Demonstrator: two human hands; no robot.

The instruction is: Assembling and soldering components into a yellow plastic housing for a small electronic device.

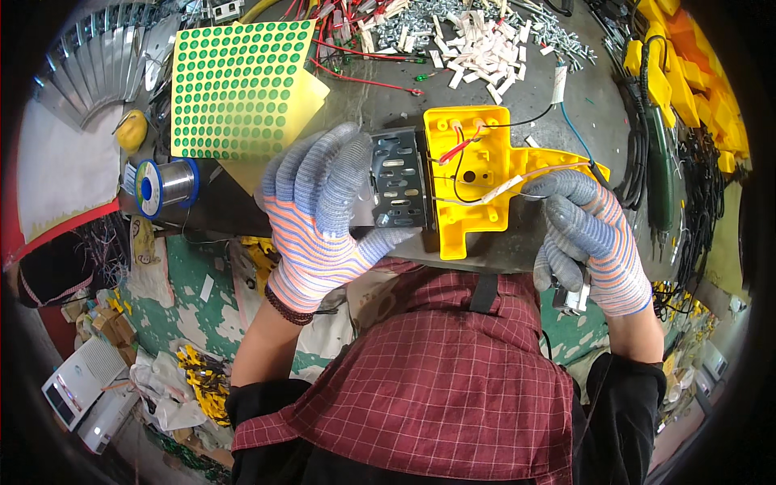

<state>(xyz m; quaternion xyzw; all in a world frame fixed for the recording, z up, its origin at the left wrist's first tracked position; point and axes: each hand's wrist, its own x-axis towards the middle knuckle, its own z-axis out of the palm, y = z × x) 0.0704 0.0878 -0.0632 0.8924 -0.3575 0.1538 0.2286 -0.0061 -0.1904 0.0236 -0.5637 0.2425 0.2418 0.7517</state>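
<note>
Maroon checked cloth (436, 380) covered my front, closest to my eyes, above a green floor (190, 271) worn to pale patches. At far left were a white boxy appliance (81, 384), a red-edged white sheet (65, 174) and a fan of metal strips (81, 65). Next along my dark grey worktop (368, 105) came a yellow lump (132, 132), a spool of silvery wire (171, 184) and a yellow sheet (238, 85) with rows of round green stickers. Small screws (404, 28) and little white strips (485, 48) lay heaped at the far side, with red wires (364, 81) beside them. To the right lay a dark green tool (661, 174) among black cables, then a pile of yellow plastic parts (687, 89).

At the worktop's near edge, my gloved left hand (319, 210) grasped a black slotted metal box (400, 178), fingers at its left end, thumb along its near side. Against its right end sat an open yellow casing (495, 158), hollow side up, holding a red-sleeved wire (457, 151) and a white-sleeved wire (503, 190); a black wire (525, 123) ran out to a white tag (558, 83), where a blue wire (574, 125) also met it. My gloved right hand (586, 234) was curled at the casing's right, fingertips close to the wires, though I could not tell whether they pinched one. Beneath its fingers showed a small silvery piece (572, 299), partly hidden.
</note>
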